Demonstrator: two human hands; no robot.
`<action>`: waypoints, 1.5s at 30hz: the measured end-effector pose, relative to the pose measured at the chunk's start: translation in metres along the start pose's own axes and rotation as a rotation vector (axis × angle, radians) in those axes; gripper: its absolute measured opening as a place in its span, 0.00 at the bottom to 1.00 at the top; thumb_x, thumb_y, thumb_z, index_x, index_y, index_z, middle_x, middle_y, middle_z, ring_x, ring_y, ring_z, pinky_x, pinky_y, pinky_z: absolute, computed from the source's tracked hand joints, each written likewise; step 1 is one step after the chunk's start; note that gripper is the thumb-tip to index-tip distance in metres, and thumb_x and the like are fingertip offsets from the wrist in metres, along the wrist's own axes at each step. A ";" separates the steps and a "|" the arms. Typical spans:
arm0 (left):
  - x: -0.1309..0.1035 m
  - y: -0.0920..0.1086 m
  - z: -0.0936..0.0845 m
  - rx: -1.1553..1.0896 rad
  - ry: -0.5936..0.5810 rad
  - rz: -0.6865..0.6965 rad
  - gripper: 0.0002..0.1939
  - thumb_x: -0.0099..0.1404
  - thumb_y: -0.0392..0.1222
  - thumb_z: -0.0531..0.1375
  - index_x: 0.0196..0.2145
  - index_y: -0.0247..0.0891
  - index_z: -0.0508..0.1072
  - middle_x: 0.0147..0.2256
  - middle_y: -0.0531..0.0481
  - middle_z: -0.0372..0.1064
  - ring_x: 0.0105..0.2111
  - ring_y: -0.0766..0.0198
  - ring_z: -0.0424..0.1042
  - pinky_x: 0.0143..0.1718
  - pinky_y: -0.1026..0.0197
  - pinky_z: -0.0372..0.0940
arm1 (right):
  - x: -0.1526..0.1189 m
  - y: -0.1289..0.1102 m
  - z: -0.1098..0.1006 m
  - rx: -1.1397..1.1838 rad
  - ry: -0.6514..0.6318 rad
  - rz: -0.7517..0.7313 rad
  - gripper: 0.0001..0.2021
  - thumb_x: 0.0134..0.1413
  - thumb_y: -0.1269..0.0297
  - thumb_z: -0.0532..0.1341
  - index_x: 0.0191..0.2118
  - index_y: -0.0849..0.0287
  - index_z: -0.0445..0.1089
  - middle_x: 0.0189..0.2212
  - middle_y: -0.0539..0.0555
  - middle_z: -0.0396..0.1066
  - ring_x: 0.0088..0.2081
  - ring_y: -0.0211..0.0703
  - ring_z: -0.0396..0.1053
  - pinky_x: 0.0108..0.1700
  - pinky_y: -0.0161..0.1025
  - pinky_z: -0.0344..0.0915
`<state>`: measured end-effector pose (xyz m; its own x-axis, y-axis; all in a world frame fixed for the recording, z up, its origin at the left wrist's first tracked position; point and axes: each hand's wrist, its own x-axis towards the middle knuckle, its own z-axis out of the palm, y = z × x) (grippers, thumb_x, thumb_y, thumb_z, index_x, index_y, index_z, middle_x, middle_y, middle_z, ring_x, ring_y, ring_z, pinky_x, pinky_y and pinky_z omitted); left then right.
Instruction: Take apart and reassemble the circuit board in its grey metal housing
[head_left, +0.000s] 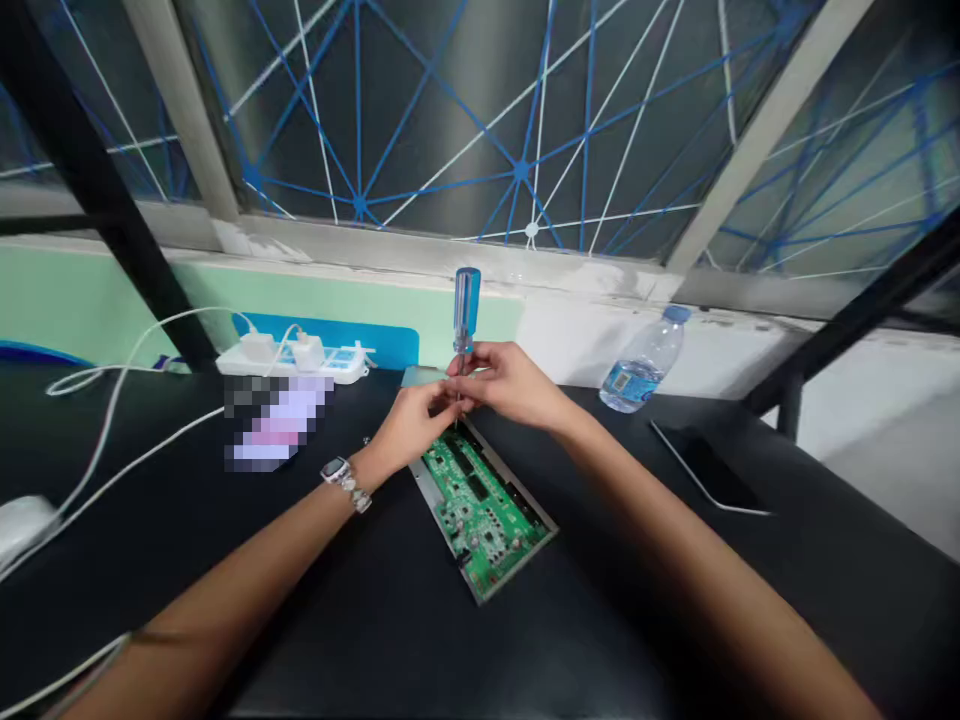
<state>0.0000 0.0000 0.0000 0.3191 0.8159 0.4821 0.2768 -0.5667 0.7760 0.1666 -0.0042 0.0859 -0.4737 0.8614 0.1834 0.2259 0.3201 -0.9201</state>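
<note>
A screwdriver (466,305) with a clear-and-blue handle stands almost upright over the far end of a green circuit board (480,510) in a metal frame. My right hand (506,385) is closed, its fingertips pinching the metal shaft below the handle. Just lower, my left hand (416,425) has thumb and fingers closed around the lower shaft, close to the board. The fingers hide the screwdriver's tip, and any screw there cannot be made out. A wristwatch (335,469) and a bracelet are on my left wrist.
On the black table (600,610), a phone (709,467) lies to the right, below a water bottle (645,362) by the wall. At the back left is a white power strip (345,363) with plugs. White cables (112,425) cross the left side near a blurred-out item.
</note>
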 end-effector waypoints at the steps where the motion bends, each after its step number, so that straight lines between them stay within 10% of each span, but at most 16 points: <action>1: 0.001 -0.001 0.001 0.013 -0.002 -0.010 0.14 0.66 0.49 0.60 0.38 0.34 0.77 0.35 0.44 0.79 0.35 0.55 0.78 0.39 0.57 0.71 | 0.000 0.001 0.001 -0.002 -0.003 -0.010 0.09 0.51 0.64 0.66 0.36 0.61 0.67 0.28 0.49 0.68 0.23 0.35 0.70 0.27 0.35 0.68; 45: -0.001 0.010 0.002 -0.192 -0.042 -0.050 0.10 0.67 0.44 0.60 0.38 0.34 0.76 0.38 0.43 0.79 0.39 0.58 0.78 0.44 0.56 0.72 | 0.003 0.014 -0.007 -0.159 0.117 -0.022 0.11 0.49 0.59 0.67 0.30 0.59 0.67 0.25 0.51 0.72 0.25 0.41 0.73 0.28 0.37 0.68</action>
<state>0.0045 -0.0066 0.0060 0.3478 0.8348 0.4268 0.1165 -0.4902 0.8638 0.1741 0.0056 0.0756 -0.3798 0.8906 0.2502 0.3527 0.3894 -0.8508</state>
